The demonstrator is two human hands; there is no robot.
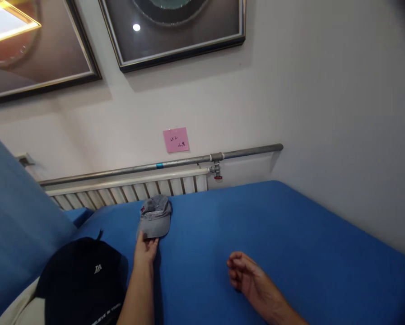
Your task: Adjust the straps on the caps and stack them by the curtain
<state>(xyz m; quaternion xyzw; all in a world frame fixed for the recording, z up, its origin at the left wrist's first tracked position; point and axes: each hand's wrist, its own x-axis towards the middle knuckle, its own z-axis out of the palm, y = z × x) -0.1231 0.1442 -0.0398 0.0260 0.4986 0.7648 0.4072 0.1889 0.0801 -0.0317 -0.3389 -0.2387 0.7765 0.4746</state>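
Observation:
A grey baseball cap (155, 215) is at the far side of the blue bed surface, its brim towards me. My left hand (146, 249) grips the front edge of the brim, thumb on top and fingers underneath. Over the blue surface to the right, my right hand (248, 275) holds nothing that I can see; its fingers are loosely curled with the thumb apart from them. A black backpack (83, 275) with white lettering and a pale side part lies left of my left forearm.
A blue curtain (16, 225) hangs on the left. Behind the bed (202, 234) run a white radiator (128, 192) and a metal pipe (188, 160) with a red-handled valve (217, 177). A pink note (176, 140) and framed pictures (182, 52) are on the wall.

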